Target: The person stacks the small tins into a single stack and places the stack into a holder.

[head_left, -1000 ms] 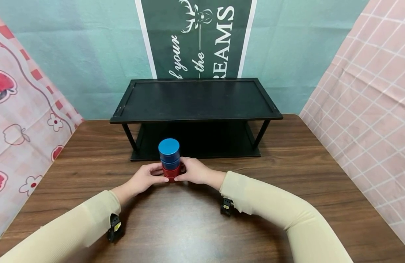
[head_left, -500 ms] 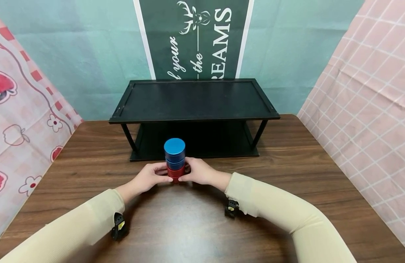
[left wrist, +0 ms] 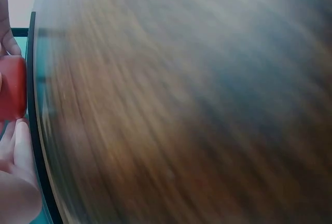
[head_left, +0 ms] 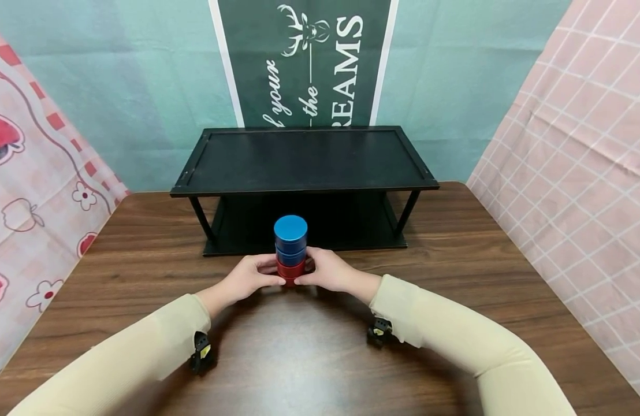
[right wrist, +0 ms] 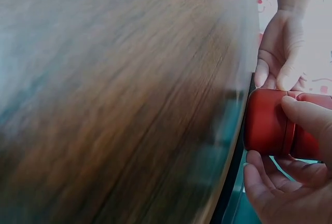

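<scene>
A round blue metal canister (head_left: pixel 291 238) stands upright on top of a red canister (head_left: pixel 291 270), in front of the black shelf's left-centre part. My left hand (head_left: pixel 249 279) holds the red canister from the left side, thumb in front and fingers behind. From the right, my right hand (head_left: pixel 332 270) grips the same canister in a matching way. In the right wrist view both hands close around the red canister (right wrist: pixel 265 121), whose seam shows. Only part of the red canister (left wrist: pixel 13 87) appears at the left wrist view's edge. Neither hand touches the blue canister.
A black two-level shelf (head_left: pixel 309 162) stands at the back of the wooden table (head_left: pixel 309 352), just behind the stack. A green wall cloth (head_left: pixel 439 75) hangs behind it. Patterned cloths flank both sides of the table.
Both hands have moved steadily to the right, carrying the stacked canisters along. The blue canister stays on the red one, and the grip looks the same. The head view has shifted slightly.
</scene>
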`<move>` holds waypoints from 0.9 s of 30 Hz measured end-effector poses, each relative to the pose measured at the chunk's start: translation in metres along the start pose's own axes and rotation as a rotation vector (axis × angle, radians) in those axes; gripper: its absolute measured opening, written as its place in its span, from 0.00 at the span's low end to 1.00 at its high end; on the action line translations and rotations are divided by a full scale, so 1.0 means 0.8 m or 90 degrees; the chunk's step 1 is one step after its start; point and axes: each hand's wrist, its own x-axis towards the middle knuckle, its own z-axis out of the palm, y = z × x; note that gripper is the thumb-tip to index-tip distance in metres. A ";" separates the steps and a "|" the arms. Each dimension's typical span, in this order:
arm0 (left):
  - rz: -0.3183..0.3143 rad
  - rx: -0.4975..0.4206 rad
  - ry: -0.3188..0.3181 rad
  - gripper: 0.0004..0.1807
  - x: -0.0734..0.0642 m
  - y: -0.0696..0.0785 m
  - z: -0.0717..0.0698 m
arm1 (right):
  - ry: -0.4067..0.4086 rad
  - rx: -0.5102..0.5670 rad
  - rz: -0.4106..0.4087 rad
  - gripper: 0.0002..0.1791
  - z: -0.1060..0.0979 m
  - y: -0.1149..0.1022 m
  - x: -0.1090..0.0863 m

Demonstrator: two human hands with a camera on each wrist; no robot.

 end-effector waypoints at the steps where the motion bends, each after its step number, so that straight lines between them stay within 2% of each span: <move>1: -0.001 0.000 0.000 0.29 0.001 0.001 0.001 | 0.002 0.001 0.002 0.27 -0.001 0.000 -0.001; 27: -0.011 0.002 -0.015 0.29 0.029 0.020 0.031 | 0.039 0.031 0.011 0.26 -0.028 0.023 -0.033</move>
